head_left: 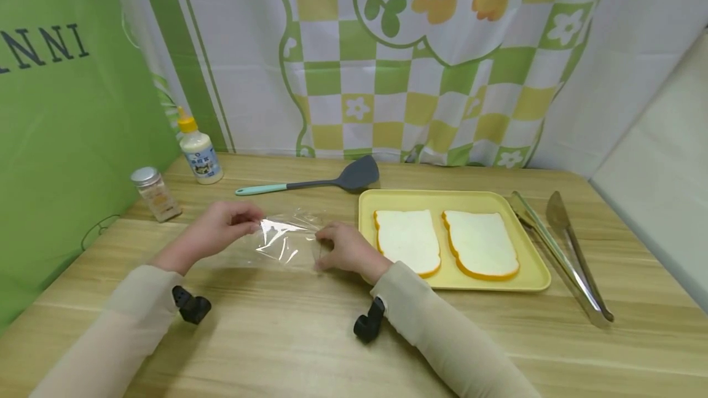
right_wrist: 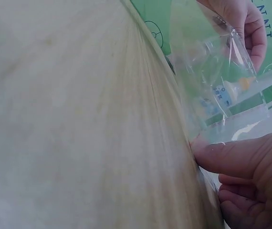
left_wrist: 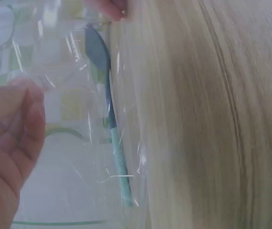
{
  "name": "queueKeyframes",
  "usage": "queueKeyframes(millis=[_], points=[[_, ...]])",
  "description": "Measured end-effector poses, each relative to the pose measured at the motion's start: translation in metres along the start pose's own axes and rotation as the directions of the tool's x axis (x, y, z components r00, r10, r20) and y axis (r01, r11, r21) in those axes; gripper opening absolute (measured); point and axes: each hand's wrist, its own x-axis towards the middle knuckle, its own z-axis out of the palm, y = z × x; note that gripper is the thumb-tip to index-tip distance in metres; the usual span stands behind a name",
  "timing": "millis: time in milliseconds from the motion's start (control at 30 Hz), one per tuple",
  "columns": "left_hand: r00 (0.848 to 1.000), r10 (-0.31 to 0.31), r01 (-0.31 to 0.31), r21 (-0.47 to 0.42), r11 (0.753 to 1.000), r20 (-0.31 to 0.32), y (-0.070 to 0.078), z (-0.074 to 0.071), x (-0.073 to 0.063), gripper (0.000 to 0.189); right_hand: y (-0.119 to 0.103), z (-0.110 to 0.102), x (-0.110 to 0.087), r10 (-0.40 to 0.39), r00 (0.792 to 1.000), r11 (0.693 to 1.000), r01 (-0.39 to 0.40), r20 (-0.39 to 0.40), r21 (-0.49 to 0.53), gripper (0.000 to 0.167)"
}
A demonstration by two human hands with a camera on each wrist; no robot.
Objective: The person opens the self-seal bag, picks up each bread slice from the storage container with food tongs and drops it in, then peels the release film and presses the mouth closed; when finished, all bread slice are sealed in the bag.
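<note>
A clear plastic bag (head_left: pixel 284 241), thin and shiny, is stretched between my two hands just above the wooden table. My left hand (head_left: pixel 229 226) pinches its left side between thumb and fingers. On the opposite side, my right hand (head_left: pixel 348 249) pinches the edge, with the thumb on the film in the right wrist view. Through the see-through bag (left_wrist: pixel 69 95) in the left wrist view, the spatula (left_wrist: pixel 114 124) shows behind it. Nothing can be made out inside the bag.
Right of my hands, a yellow tray (head_left: pixel 453 284) holds two bread slices (head_left: pixel 406 241). Metal tongs (head_left: pixel 575 257) lie beyond it. A spatula with a mint handle (head_left: pixel 260 190) lies behind the bag. A squeeze bottle (head_left: pixel 200 155) and a seasoning jar (head_left: pixel 157 195) stand at the left.
</note>
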Motion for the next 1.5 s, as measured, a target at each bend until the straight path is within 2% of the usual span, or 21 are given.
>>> queueKeyframes(millis=[133,233,333,400,567,700,800,933,1067,1200,1367,1433,1500], points=[[1.0,-0.016,0.016,0.03,0.999,-0.014,0.005,0.007,0.002,0.016,0.001,-0.003,0.0,0.01,1.0,1.0,-0.01,-0.008,0.027,0.058],[1.0,-0.009,0.008,0.079,0.997,0.005,0.009,0.016,0.004,0.014,0.004,-0.002,0.001,0.051,0.999,0.987,-0.048,-0.012,0.156,0.061],[1.0,0.011,-0.014,0.119,0.993,0.03,0.01,0.023,0.006,0.014,0.007,-0.005,-0.003,0.085,0.996,0.956,-0.077,-0.014,0.282,0.063],[0.999,0.027,-0.032,0.136,0.99,0.042,0.01,0.026,0.006,0.013,0.008,-0.011,-0.008,0.102,0.995,0.94,-0.091,-0.015,0.329,0.062],[0.997,0.058,-0.064,0.155,0.986,0.047,0.007,0.03,0.007,0.013,0.013,-0.042,-0.029,0.111,0.992,0.927,-0.079,-0.066,0.366,0.059],[0.996,0.081,-0.086,0.153,0.985,0.039,0.004,0.032,0.007,0.012,0.03,-0.074,-0.053,0.113,0.984,0.936,-0.059,-0.138,0.346,0.058],[0.995,0.091,-0.094,0.143,0.985,0.031,0.002,0.033,0.007,0.012,0.047,-0.097,-0.076,0.161,0.97,0.942,-0.095,-0.183,0.322,0.058],[0.996,0.086,-0.089,0.136,0.987,0.025,-0.001,0.035,0.006,0.012,0.071,-0.122,-0.109,0.24,0.938,0.942,-0.163,-0.249,0.292,0.059],[0.997,0.072,-0.075,0.124,0.989,0.024,-0.002,0.035,0.005,0.013,0.095,-0.142,-0.143,0.284,0.903,0.95,-0.22,-0.322,0.221,0.061],[0.999,0.023,-0.025,0.071,0.997,0.031,-0.001,0.036,0.005,0.015,0.119,-0.159,-0.176,0.338,0.862,0.94,-0.293,-0.378,0.173,0.065],[0.999,-0.049,0.048,0.03,0.998,0.021,-0.001,0.037,0.003,0.017,0.151,-0.176,-0.213,0.456,0.786,0.89,-0.393,-0.417,0.232,0.073],[0.999,-0.044,0.044,0.033,0.998,0.005,-0.001,0.038,0.002,0.016,0.162,-0.18,-0.227,0.511,0.75,0.86,-0.445,-0.42,0.251,0.078],[0.999,-0.031,0.032,0.038,0.999,-0.007,0.0,0.038,0.001,0.015,0.171,-0.182,-0.238,0.541,0.725,0.84,-0.487,-0.426,0.239,0.082]])
